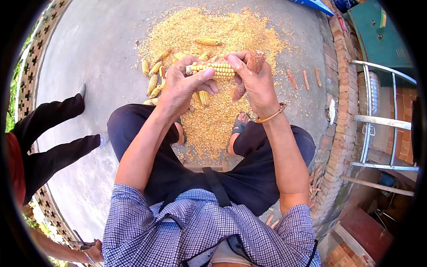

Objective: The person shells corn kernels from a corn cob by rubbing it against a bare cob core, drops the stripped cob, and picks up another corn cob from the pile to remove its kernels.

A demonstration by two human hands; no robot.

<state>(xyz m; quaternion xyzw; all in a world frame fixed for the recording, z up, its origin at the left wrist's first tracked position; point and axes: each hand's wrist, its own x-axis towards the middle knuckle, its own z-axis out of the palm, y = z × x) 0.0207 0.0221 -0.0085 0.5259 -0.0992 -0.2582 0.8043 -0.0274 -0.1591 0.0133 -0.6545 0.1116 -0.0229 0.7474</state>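
An ear of corn point(218, 70) with yellow kernels lies level between my two hands. My left hand point(181, 84) grips its pale left end, thumb along the lower side. My right hand point(257, 84) is wrapped round a reddish bare corn cob point(255, 61), whose lower end pokes out below the fingers. The right thumb touches the ear's right end. Beneath both hands spreads a pile of loose corn kernels point(209, 129). Several unshelled ears point(153, 83) lie by the left hand, partly hidden by it.
Several bare cobs point(306, 80) lie on the concrete floor at right, beside a low brick edge point(340, 111). A metal frame point(382, 119) stands beyond it. Another person's dark-trousered legs point(58, 115) are at left, with that person's hand point(94, 252) lower down.
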